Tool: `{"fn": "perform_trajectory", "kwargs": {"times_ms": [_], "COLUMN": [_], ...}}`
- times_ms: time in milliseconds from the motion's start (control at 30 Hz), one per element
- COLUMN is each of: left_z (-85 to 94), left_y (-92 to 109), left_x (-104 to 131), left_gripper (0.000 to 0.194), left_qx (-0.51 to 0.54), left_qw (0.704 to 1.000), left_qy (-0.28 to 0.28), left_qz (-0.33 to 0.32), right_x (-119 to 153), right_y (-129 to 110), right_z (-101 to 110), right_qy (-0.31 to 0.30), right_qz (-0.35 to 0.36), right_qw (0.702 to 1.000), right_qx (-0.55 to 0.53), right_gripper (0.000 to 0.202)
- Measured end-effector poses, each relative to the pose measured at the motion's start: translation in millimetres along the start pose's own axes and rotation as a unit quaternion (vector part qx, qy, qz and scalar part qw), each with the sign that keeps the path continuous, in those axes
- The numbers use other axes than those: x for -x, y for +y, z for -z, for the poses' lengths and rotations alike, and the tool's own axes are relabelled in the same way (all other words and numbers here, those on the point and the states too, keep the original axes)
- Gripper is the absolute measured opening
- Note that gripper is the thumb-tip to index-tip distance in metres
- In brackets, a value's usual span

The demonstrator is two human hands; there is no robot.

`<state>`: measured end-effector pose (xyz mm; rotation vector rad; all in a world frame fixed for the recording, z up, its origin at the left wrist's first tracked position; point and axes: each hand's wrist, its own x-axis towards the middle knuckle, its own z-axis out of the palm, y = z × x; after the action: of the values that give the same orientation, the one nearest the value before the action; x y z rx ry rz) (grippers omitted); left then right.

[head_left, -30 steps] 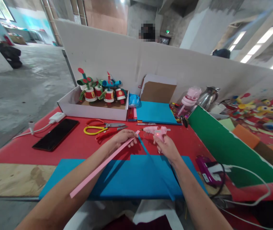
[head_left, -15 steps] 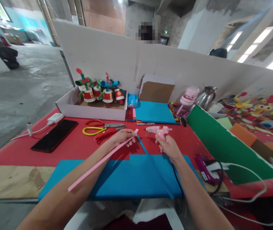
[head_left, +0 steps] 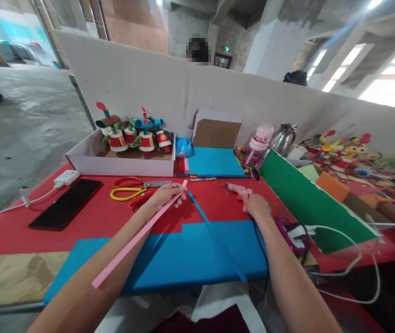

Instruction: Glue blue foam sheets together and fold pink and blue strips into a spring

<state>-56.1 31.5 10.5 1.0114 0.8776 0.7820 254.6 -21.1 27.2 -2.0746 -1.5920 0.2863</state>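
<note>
Head view: the left hand (head_left: 165, 196) pinches the pink strip (head_left: 137, 237) and blue strip (head_left: 214, 233) by their ends, above the red table (head_left: 218, 203); the right's (head_left: 258, 208) fingers curl round the glue gun (head_left: 238, 188). Both strips look light, bendable, easily creased: best held near those ends.

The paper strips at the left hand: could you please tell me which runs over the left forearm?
It is the pink paper strip; the blue paper strip slants rightward, away from the left forearm.
</note>
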Motion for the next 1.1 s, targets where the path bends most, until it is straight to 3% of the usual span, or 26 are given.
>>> {"fn": "perform_trajectory", "kwargs": {"times_ms": [67,133,200,267,300,400,667,833,1033,1100], "left_z": [1.0,1.8,1.7,0.7,0.0,-2.3,-0.4,2.5,2.3,0.9], "left_y": [1.0,1.8,2.4,3.2,3.8,6.5,6.4,-0.5,-3.0,-1.4], "left_x": [-0.3,-0.6,-0.5,0.3,1.0,3.1,2.0,-1.3,-1.6,-1.0], "left_gripper": [0.008,0.009,0.009,0.009,0.009,0.010,0.010,0.011,0.010,0.010], "left_qx": [-0.007,-0.016,-0.019,-0.017,-0.015,-0.014,-0.007,0.000,0.005,0.005], "left_qw": [1.000,1.000,1.000,0.999,0.999,0.999,1.000,0.999,1.000,1.000], "left_qy": [0.008,0.015,0.019,0.023,0.026,0.033,0.020,0.032,0.024,0.024], "left_qz": [-0.006,-0.010,-0.014,-0.018,-0.018,-0.007,-0.012,-0.023,-0.015,-0.014], "right_x": [3.1,6.7,10.1,13.5,15.1,19.1,23.3,20.9,9.8,6.8], "right_y": [-14.2,-38.9,-69.0,-97.8,-109.8,-132.5,-134.4,-125.9,-114.8,-114.3], "right_z": [2.8,-3.3,-19.8,-42.3,-53.3,-76.7,-75.6,-70.9,-71.8,-70.4], "right_qy": [0.046,0.058,-0.002,-0.126,-0.163,-0.173,-0.168,-0.203,-0.246,-0.259], "right_qz": [-0.032,-0.001,0.094,0.167,0.167,0.155,0.157,0.141,0.129,0.117], "right_qw": [0.995,0.988,0.988,0.975,0.970,0.963,0.957,0.958,0.959,0.959], "right_qx": [0.089,0.143,0.120,0.069,0.069,0.138,0.176,0.149,0.065,0.018], "right_gripper": [0.033,0.031,0.023,0.016,0.016,0.018,0.024,0.031,0.005,0.006]}}
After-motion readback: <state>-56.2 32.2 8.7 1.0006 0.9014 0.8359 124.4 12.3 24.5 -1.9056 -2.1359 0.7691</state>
